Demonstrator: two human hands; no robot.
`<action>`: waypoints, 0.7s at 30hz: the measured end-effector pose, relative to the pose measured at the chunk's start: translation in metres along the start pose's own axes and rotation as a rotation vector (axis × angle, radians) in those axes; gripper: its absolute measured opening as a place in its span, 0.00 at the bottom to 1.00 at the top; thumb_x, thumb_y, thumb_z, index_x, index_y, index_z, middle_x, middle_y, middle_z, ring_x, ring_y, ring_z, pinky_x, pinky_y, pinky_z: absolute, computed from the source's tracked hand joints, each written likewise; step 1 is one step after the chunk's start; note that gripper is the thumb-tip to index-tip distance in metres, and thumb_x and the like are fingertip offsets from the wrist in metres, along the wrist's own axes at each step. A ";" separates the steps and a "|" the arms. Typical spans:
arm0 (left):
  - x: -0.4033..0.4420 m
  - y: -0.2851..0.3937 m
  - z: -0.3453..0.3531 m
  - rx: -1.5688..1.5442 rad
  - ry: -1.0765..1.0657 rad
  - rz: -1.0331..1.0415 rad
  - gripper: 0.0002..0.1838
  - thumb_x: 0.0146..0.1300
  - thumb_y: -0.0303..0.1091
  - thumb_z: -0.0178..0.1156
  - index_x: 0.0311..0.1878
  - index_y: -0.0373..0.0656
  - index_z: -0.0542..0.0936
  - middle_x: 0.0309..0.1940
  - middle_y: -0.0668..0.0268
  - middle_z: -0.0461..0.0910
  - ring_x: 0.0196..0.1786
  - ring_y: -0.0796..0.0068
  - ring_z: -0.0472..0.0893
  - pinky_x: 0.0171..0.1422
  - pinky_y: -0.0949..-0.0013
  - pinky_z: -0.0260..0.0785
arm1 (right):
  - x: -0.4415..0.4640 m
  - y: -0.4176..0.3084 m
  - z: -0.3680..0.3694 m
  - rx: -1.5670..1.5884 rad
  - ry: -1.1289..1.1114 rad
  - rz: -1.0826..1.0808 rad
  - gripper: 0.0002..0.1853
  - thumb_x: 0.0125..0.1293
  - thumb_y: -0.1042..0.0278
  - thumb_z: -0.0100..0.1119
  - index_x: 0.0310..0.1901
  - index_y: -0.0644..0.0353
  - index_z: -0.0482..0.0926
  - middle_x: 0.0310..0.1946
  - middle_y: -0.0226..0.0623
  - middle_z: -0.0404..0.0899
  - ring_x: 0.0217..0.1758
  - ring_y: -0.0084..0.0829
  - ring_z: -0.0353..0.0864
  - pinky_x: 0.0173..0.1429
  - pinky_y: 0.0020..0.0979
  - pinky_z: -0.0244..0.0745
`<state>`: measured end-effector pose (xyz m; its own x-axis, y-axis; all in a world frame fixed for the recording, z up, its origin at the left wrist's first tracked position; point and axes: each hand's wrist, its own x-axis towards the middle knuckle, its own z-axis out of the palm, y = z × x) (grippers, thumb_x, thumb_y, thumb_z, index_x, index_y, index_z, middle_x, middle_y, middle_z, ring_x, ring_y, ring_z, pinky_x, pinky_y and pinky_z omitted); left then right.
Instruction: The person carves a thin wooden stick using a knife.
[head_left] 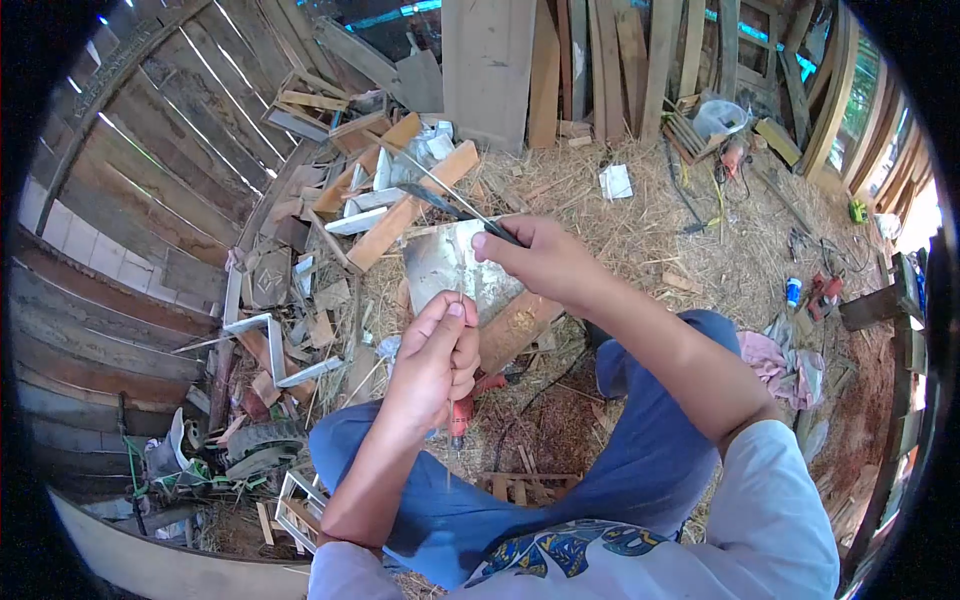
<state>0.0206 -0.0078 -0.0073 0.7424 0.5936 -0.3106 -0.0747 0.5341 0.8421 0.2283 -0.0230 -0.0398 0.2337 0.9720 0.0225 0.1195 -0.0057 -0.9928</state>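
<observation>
My left hand is closed, thumb and forefinger pinching a thin, narrow rod whose material I cannot make out. My right hand grips the dark handle of a long, slim tool. A dark blade-like part and a thin metal shaft extend from it toward the upper left; its exact kind is unclear. Just beyond both hands lies a scuffed silvery metal plate, beside a thick wooden block. Below my left hand, a red tool shows partly between my legs.
Scrap wood is piled ahead on the left. Boards lean along the back wall. Straw and shavings cover the ground. To the right are a blue can, another red tool and a pink cloth.
</observation>
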 end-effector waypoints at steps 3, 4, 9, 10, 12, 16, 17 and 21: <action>0.006 -0.004 -0.003 0.027 0.022 -0.046 0.10 0.83 0.43 0.45 0.44 0.50 0.69 0.19 0.80 0.53 0.16 0.89 0.49 0.18 0.77 0.37 | 0.001 -0.005 -0.002 0.191 -0.059 0.215 0.21 0.68 0.47 0.68 0.33 0.61 0.82 0.23 0.19 0.69 0.28 0.15 0.64 0.30 0.28 0.62; 0.007 -0.005 -0.005 0.035 0.009 -0.054 0.11 0.83 0.43 0.45 0.44 0.50 0.69 0.19 0.79 0.53 0.16 0.89 0.49 0.18 0.77 0.38 | 0.002 0.000 -0.001 0.122 -0.044 0.088 0.19 0.68 0.49 0.69 0.34 0.60 0.82 0.23 0.18 0.70 0.28 0.15 0.64 0.31 0.27 0.61; 0.013 -0.009 -0.007 0.036 -0.059 -0.088 0.09 0.84 0.41 0.43 0.46 0.49 0.69 0.21 0.80 0.56 0.19 0.90 0.50 0.20 0.79 0.40 | 0.002 0.007 -0.001 0.108 -0.083 -0.015 0.14 0.66 0.55 0.71 0.34 0.58 0.83 0.24 0.17 0.71 0.29 0.14 0.64 0.32 0.26 0.60; 0.014 -0.009 -0.007 0.047 -0.067 -0.095 0.10 0.84 0.43 0.44 0.47 0.49 0.70 0.22 0.79 0.57 0.19 0.89 0.51 0.21 0.79 0.41 | 0.001 0.004 -0.005 0.086 -0.086 0.017 0.13 0.67 0.57 0.71 0.36 0.58 0.83 0.26 0.17 0.73 0.30 0.13 0.66 0.34 0.25 0.61; 0.015 -0.009 -0.006 0.058 -0.075 -0.097 0.12 0.84 0.45 0.44 0.47 0.49 0.70 0.22 0.78 0.58 0.20 0.88 0.52 0.22 0.80 0.43 | 0.001 -0.005 -0.012 0.062 -0.091 0.045 0.11 0.68 0.60 0.71 0.39 0.58 0.83 0.28 0.18 0.75 0.31 0.13 0.67 0.35 0.24 0.62; 0.016 -0.009 -0.003 0.171 -0.029 -0.084 0.14 0.84 0.45 0.42 0.50 0.47 0.71 0.26 0.77 0.62 0.24 0.89 0.55 0.25 0.81 0.47 | 0.005 -0.017 -0.032 0.124 0.075 0.101 0.14 0.67 0.56 0.72 0.36 0.60 0.83 0.26 0.19 0.73 0.28 0.14 0.65 0.32 0.25 0.61; 0.016 -0.010 -0.005 0.235 -0.043 -0.060 0.14 0.84 0.46 0.41 0.50 0.46 0.71 0.27 0.76 0.63 0.24 0.89 0.56 0.26 0.81 0.47 | 0.006 -0.019 -0.036 0.159 0.129 0.081 0.13 0.68 0.57 0.71 0.37 0.57 0.80 0.23 0.17 0.71 0.24 0.12 0.62 0.27 0.24 0.56; 0.020 -0.015 -0.016 0.319 -0.004 -0.036 0.15 0.84 0.44 0.42 0.47 0.45 0.72 0.26 0.76 0.63 0.24 0.89 0.56 0.26 0.81 0.47 | 0.006 -0.030 -0.055 0.218 0.224 0.053 0.12 0.70 0.58 0.69 0.40 0.57 0.79 0.24 0.17 0.70 0.24 0.12 0.62 0.27 0.23 0.55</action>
<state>0.0259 0.0059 -0.0335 0.7435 0.5752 -0.3411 0.1635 0.3383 0.9267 0.2794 -0.0303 -0.0033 0.4441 0.8955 -0.0286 -0.1025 0.0191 -0.9946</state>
